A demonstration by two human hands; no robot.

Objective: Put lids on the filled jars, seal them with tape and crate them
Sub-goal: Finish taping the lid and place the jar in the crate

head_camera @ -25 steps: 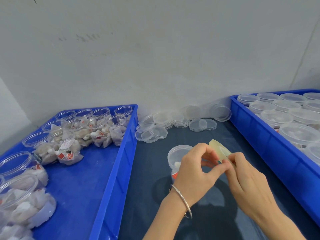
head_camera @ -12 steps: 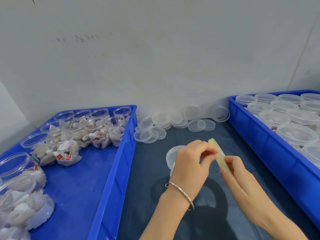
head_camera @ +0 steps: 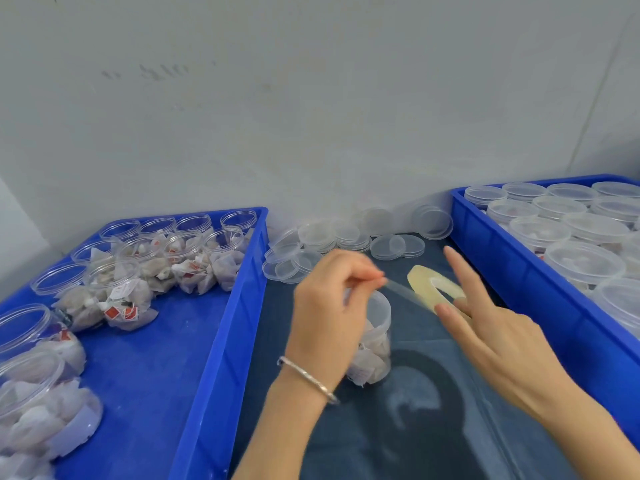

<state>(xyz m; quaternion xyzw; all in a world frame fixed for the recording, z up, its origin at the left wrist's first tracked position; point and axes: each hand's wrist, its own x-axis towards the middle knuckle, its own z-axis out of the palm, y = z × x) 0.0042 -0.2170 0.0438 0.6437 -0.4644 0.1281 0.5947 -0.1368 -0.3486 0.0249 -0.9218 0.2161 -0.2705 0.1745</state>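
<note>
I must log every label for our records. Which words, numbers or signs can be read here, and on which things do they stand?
No text can be read.
Red square tags on the tea bags in the clear plastic jars: print too small.
Faint dark marks on the grey wall: too blurred.
Yellowish tape roll, clear round lids, blue plastic crates: no print visible.

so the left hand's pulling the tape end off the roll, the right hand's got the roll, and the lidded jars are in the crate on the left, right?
Not quite. The head view shows the lidded jars in the right crate; the left crate holds open jars. The rest stands: left hand pinches the tape end, right hand holds the roll.
</note>
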